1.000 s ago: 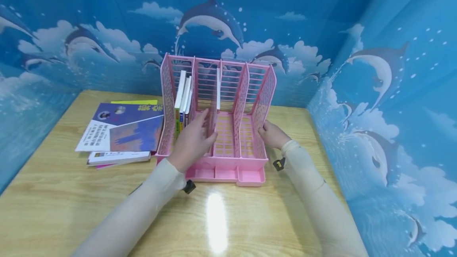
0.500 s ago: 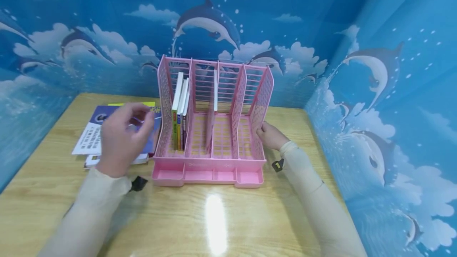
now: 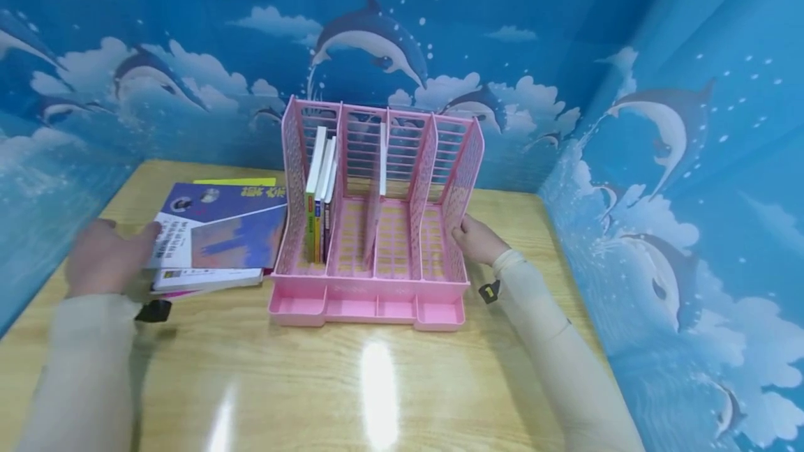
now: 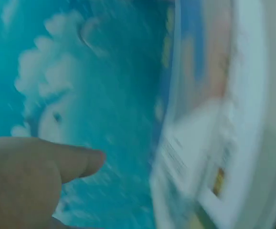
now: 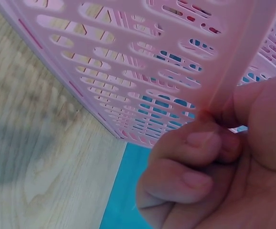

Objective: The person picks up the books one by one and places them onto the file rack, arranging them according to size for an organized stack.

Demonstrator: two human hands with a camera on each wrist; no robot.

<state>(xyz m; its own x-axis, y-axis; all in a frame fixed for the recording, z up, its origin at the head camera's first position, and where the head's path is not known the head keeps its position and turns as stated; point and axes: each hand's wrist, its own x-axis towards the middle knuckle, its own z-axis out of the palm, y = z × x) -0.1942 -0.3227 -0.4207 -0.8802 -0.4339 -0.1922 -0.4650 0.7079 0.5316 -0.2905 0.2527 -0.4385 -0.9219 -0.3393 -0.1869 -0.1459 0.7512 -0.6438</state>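
My right hand pinches the right end wall of the pink file rack, mid-table. My left hand, fingers loose, touches the left edge of the book stack just left of the rack

Head view, high and near, facing forward-down over pink rack, left wrist view blurred against book stack, right wrist view tight on the rack's right wall, shared with head.

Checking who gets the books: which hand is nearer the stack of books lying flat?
Left. The left hand touches the stack; the right hand grips the pink rack.
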